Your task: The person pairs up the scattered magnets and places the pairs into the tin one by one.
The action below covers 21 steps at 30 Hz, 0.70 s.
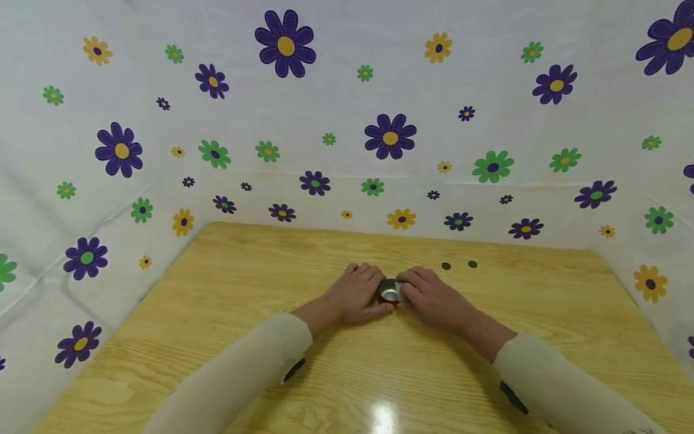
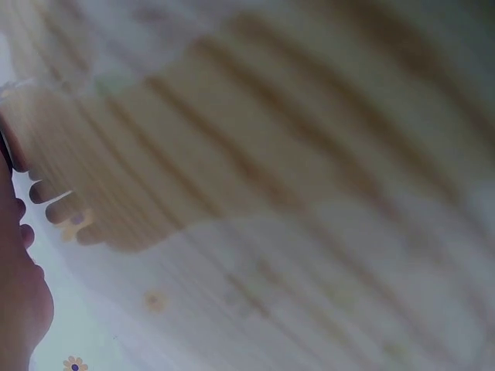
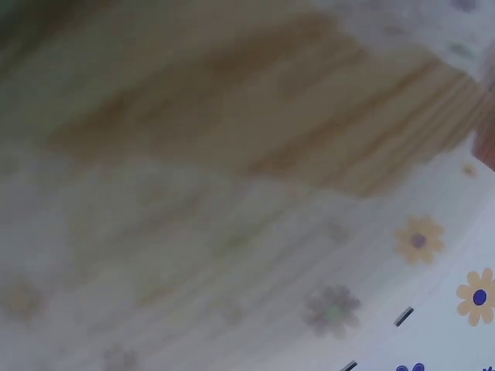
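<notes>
Both hands meet over the middle of the table around a small round metal cup [image 1: 388,292], dark outside with a shiny silvery inside. My left hand [image 1: 355,295] grips its left side, thumb at the near edge and fingers at the far side. On the right, my right hand [image 1: 434,298] pinches a small pale flat piece [image 1: 400,292] against the cup's rim; its fingers hide most of that piece. In the left wrist view, part of the left hand [image 2: 19,286] shows at the left edge. Only a sliver of the right hand [image 3: 486,143] appears in the right wrist view.
Two small black discs lie on the wooden table [image 1: 260,259], a left disc [image 1: 446,266] and a right disc [image 1: 473,264], beyond the right hand. A white flower-patterned cloth [image 1: 325,96] rises behind the table and along both sides.
</notes>
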{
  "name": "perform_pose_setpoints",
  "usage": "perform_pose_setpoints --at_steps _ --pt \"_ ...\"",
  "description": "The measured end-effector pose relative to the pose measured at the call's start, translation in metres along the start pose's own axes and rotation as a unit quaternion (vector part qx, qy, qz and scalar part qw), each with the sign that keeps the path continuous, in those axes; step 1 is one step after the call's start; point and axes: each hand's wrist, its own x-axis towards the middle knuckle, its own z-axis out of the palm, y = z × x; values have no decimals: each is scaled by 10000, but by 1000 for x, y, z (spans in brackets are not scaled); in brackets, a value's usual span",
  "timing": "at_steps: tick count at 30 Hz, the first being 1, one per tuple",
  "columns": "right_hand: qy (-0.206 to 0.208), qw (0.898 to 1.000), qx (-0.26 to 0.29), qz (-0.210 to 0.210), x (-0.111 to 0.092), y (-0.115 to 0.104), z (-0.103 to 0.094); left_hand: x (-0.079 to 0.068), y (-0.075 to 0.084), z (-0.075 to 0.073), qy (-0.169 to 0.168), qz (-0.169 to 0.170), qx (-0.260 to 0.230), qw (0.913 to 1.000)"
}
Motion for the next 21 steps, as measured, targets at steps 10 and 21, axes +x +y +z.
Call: perform_pose_setpoints --at_steps 10,21 --pt "160 9995 258 -48 9 -2 7 -2 0 -2 23 89 -30 10000" --pt "148 9991 294 -254 13 -3 12 -1 2 -3 -134 197 -79 9997"
